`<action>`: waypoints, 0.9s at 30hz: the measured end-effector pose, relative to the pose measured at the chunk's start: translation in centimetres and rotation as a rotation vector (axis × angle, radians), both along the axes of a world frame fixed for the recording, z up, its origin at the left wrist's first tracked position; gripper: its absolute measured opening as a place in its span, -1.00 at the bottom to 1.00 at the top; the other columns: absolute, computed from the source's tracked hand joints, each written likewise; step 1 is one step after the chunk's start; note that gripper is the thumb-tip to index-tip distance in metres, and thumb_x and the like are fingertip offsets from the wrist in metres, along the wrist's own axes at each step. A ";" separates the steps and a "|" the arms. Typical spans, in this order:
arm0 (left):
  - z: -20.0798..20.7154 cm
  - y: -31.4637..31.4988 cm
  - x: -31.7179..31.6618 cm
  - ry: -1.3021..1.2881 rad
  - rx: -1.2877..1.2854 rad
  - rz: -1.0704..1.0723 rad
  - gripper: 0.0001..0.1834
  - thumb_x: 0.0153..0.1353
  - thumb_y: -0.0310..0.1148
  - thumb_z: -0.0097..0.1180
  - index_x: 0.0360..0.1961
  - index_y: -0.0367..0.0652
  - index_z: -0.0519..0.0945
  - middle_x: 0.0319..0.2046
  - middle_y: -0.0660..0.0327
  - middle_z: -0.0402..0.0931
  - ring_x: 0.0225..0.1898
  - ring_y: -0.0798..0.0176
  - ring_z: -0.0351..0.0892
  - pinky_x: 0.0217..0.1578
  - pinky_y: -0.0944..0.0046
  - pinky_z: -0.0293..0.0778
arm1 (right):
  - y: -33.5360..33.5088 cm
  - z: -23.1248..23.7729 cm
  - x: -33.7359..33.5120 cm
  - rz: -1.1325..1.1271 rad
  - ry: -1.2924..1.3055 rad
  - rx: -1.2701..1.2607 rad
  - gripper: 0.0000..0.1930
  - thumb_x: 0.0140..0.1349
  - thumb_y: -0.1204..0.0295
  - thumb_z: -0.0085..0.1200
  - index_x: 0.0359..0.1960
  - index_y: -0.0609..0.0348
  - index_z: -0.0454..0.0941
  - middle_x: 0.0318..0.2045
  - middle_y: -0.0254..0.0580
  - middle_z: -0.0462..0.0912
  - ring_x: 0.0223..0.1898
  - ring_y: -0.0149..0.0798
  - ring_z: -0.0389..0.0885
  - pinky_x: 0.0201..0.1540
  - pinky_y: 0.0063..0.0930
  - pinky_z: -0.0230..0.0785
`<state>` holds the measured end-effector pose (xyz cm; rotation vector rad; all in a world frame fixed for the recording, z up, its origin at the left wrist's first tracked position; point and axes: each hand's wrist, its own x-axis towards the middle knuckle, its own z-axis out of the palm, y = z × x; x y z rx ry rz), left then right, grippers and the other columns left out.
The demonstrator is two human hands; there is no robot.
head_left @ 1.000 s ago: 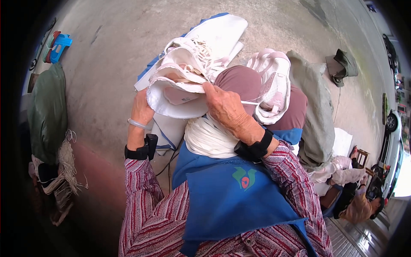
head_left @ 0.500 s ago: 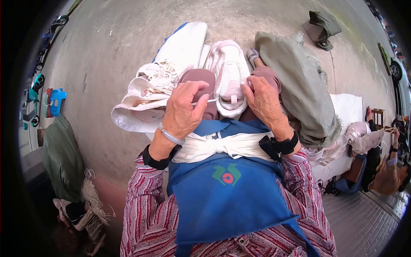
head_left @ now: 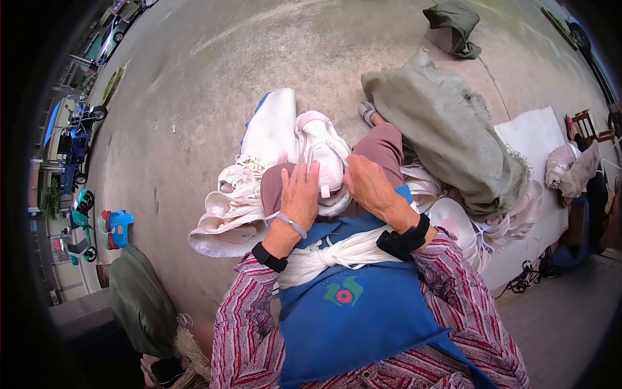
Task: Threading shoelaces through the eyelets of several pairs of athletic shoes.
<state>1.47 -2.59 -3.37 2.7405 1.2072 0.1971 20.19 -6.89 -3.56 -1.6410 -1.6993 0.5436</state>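
A white and pale pink sneaker (head_left: 322, 148) lies on my lap, heel toward me, with a light pull tab at its heel. My left hand (head_left: 300, 194) is closed at the sneaker's left side, its fingers close together and almost straight. Across from it, my right hand (head_left: 374, 185) is closed with bent fingers by the sneaker's right edge. Whatever the fingertips hold is hidden or too fine to tell. A thick bundle of white laces (head_left: 334, 258) is tied around my waist over a blue apron (head_left: 356, 324).
More pale shoes with loose laces (head_left: 227, 214) lie left of my knees, beside a white flap (head_left: 272, 123). A grey-green cloth (head_left: 447, 129) covers shoes at my right. A blue plastic stool (head_left: 120, 228) stands far left. Another person's pale sleeve (head_left: 580, 172) shows far right.
The view has shifted, so my lap sits lower in it. My left hand has moved from a pinch at a white strand behind the heel to the sneaker's side. My right hand stays by the sneaker.
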 end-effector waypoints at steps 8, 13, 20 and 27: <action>0.9 -0.6 -0.4 -0.132 -0.025 -0.017 -0.30 -0.04 -0.70 0.01 0.24 -0.34 0.25 0.12 -0.24 0.33 0.11 -0.27 0.36 0.17 -0.13 0.25 | -1.2 -0.6 -0.6 -0.049 0.129 0.058 -0.81 0.13 0.53 0.04 -0.25 0.37 0.42 -0.40 0.23 0.50 -0.33 0.24 0.52 -0.25 -0.06 0.39; 2.1 -1.2 0.4 -0.213 -0.077 0.012 -0.28 0.03 -0.66 0.02 0.30 -0.14 0.26 0.21 -0.23 0.25 0.19 -0.27 0.31 0.18 -0.17 0.24 | -0.3 -0.4 -0.5 -0.036 0.115 0.040 -0.74 0.10 0.47 0.13 -0.21 0.37 0.45 -0.39 0.15 0.51 -0.34 0.15 0.53 -0.27 -0.14 0.40; 0.6 -1.3 0.0 -0.018 0.208 -0.108 -0.37 0.13 -0.43 0.07 0.29 -0.03 0.30 0.33 -0.08 0.09 0.34 -0.18 0.11 0.21 -0.26 0.13 | -0.8 -0.2 -0.7 -0.024 0.114 0.044 -0.72 0.11 0.44 0.16 -0.19 0.37 0.46 -0.37 0.13 0.51 -0.30 0.14 0.52 -0.25 -0.14 0.39; 1.5 -1.6 -0.4 -0.172 -0.132 -0.041 -0.15 0.06 -0.49 0.17 0.38 -0.11 0.08 0.40 0.04 -0.01 0.36 -0.13 0.11 0.25 -0.26 0.11 | -0.8 0.7 0.7 0.068 0.130 -0.022 -0.75 0.17 0.43 0.12 -0.18 0.33 0.43 -0.31 0.15 0.47 -0.26 0.18 0.51 -0.22 -0.11 0.38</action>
